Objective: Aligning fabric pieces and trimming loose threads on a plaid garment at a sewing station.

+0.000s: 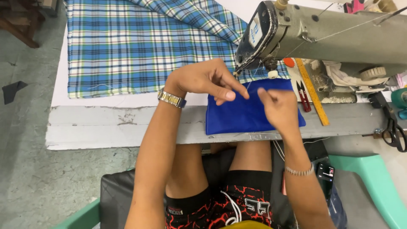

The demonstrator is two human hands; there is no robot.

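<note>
the left hand (203, 80) hovers over the top edge of a blue cloth piece (243, 114), thumb and forefinger pressed together as if pinching something thin; whether it is a thread cannot be made out. the right hand (277, 108) rests on the blue cloth piece at about 3 o'clock from the left one, fingers curled with thumb and forefinger also pinched; what it holds is too fine to see, and the hand hides the cloth's right part.

the blue cloth piece lies flat on the grey bench (106, 125), at its near edge, just at 6 o'clock from the needle end of the sewing machine (322, 32). the needle itself is hard to tell apart from the dark metal around it. the machine's right end is cut off by the frame.

at 10 o'clock from the hands a blue plaid fabric (140, 42) spreads over the bench, its far part out of view. at 3 o'clock lie red thread snips (302, 96), a yellow ruler (313, 93) and black scissors (394, 127), the last partly cut off. a wristwatch (171, 99) sits on the left wrist.
</note>
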